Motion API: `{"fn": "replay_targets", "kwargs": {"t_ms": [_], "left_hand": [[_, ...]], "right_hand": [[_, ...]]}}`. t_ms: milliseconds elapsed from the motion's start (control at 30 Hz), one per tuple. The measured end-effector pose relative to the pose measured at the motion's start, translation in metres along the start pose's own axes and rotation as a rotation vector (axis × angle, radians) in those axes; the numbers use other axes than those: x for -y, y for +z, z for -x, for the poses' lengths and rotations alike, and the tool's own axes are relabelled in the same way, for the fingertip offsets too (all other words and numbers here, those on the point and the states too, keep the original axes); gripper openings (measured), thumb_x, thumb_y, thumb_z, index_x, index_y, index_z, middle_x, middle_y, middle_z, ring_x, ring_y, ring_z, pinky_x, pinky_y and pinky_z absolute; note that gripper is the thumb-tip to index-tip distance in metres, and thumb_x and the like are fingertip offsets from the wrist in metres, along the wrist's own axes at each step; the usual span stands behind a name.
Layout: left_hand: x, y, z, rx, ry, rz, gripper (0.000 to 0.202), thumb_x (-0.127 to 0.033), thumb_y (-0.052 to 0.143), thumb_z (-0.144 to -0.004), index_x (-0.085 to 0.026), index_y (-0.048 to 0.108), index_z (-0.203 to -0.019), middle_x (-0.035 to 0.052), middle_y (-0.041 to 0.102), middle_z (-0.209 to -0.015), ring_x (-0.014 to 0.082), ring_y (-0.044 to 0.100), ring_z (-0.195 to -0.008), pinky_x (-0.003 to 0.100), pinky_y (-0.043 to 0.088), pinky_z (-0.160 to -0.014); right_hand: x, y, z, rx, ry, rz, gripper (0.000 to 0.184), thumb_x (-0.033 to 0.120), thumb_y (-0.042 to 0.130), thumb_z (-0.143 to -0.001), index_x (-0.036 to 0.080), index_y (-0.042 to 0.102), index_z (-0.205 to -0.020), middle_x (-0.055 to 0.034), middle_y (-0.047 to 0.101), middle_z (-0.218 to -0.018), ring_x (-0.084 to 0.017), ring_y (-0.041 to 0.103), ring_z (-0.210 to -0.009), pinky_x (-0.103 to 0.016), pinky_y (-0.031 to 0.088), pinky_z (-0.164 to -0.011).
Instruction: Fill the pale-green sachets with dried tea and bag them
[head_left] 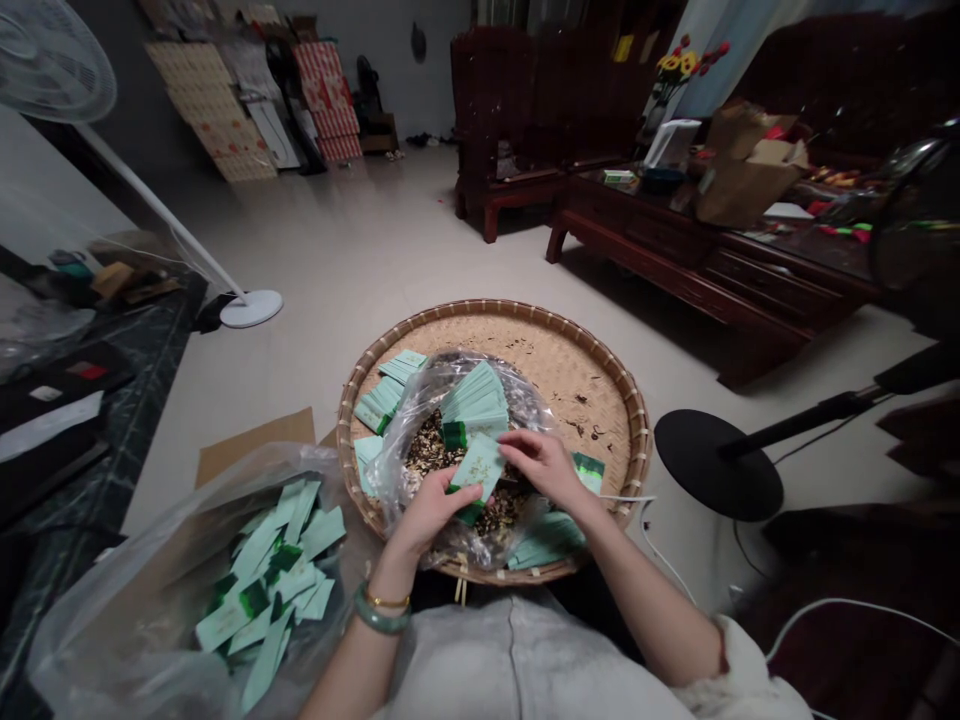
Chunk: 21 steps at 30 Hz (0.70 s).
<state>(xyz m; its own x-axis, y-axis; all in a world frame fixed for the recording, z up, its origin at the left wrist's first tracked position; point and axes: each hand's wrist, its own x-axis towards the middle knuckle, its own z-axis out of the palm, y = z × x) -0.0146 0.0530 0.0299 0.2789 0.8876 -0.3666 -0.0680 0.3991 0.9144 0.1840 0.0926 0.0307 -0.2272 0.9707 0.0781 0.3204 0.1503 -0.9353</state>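
Observation:
A round woven bamboo tray point(585, 400) rests on my lap. In it lies a clear plastic bag of loose dried tea point(431, 455), with stacks of small green packets point(474, 400) on and around it. My left hand point(431, 510) is closed on one green packet point(478, 468) held over the loose tea. My right hand point(544, 462) has its fingers curled at that packet's top edge, pinching it. A green bangle is on my left wrist.
A large clear bag with several green packets point(262, 585) sits at my lower left, on cardboard. A white fan stand point(251, 307) is at the left, a black fan base point(716, 465) at the right. Dark wooden furniture and a cluttered low table point(720, 250) stand behind.

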Motion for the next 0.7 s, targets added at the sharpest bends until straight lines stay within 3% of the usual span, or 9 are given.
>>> {"fn": "replay_targets", "kwargs": {"t_ms": [100,167,267,367,533,633,700], "left_hand": [[-0.006,0.003,0.001,-0.015,0.024,0.01,0.04,-0.035,0.078,-0.063,-0.013,0.07,-0.095,0.0069,0.073,-0.085,0.0172,0.063,-0.072,0.025,0.046,-0.066],[-0.012,0.004,0.001,-0.063,0.062,0.057,0.044,-0.036,0.078,-0.063,-0.014,0.069,-0.1,0.0065,0.073,-0.086,0.0174,0.063,-0.074,0.025,0.047,-0.066],[-0.017,0.006,-0.002,-0.189,0.123,0.003,0.031,-0.036,0.077,-0.062,-0.013,0.072,-0.082,0.0044,0.071,-0.075,0.0153,0.06,-0.066,0.023,0.044,-0.061],[-0.016,0.009,-0.005,-0.273,0.159,-0.061,0.025,-0.037,0.075,-0.064,-0.013,0.07,-0.066,0.0008,0.065,-0.06,0.0125,0.054,-0.056,0.022,0.039,-0.054],[-0.007,0.01,-0.005,-0.221,0.127,-0.011,0.031,-0.042,0.074,-0.066,-0.012,0.072,-0.071,0.0018,0.066,-0.063,0.0127,0.054,-0.057,0.022,0.041,-0.053],[-0.002,0.007,-0.004,-0.169,0.044,0.196,0.045,-0.053,0.066,-0.072,-0.01,0.072,-0.085,0.0073,0.071,-0.072,0.0162,0.061,-0.063,0.024,0.047,-0.058],[0.003,0.004,-0.005,-0.186,0.01,0.398,0.053,-0.057,0.056,-0.078,-0.01,0.069,-0.097,0.0103,0.072,-0.077,0.0175,0.065,-0.066,0.026,0.05,-0.061]], "right_hand": [[0.008,0.013,-0.001,0.012,-0.01,-0.031,0.027,0.042,0.061,-0.08,0.016,0.068,-0.072,-0.0032,0.067,-0.068,-0.016,0.059,-0.063,-0.026,0.046,-0.058],[0.012,0.017,0.002,0.051,-0.047,-0.021,0.025,0.038,0.06,-0.08,0.016,0.067,-0.07,-0.0029,0.066,-0.067,-0.015,0.057,-0.062,-0.026,0.044,-0.058],[0.015,0.02,0.008,0.099,-0.055,-0.053,0.023,0.037,0.063,-0.079,0.017,0.068,-0.069,-0.0029,0.067,-0.067,-0.015,0.057,-0.062,-0.026,0.043,-0.059],[0.016,0.022,0.013,0.095,0.041,-0.184,0.025,0.041,0.067,-0.075,0.016,0.068,-0.072,-0.0017,0.065,-0.064,-0.013,0.054,-0.057,-0.024,0.042,-0.054],[0.009,0.021,0.017,0.121,0.182,-0.337,0.033,0.047,0.071,-0.069,0.015,0.064,-0.068,0.0028,0.055,-0.051,-0.007,0.044,-0.043,-0.019,0.035,-0.04],[0.002,0.015,0.015,0.034,0.242,-0.429,0.036,0.051,0.071,-0.067,0.015,0.062,-0.069,0.0041,0.055,-0.047,-0.008,0.046,-0.038,-0.019,0.037,-0.036],[0.003,0.011,0.011,-0.142,0.237,-0.501,0.037,0.052,0.071,-0.067,0.017,0.06,-0.072,0.0038,0.057,-0.047,-0.009,0.05,-0.038,-0.02,0.043,-0.037]]}}
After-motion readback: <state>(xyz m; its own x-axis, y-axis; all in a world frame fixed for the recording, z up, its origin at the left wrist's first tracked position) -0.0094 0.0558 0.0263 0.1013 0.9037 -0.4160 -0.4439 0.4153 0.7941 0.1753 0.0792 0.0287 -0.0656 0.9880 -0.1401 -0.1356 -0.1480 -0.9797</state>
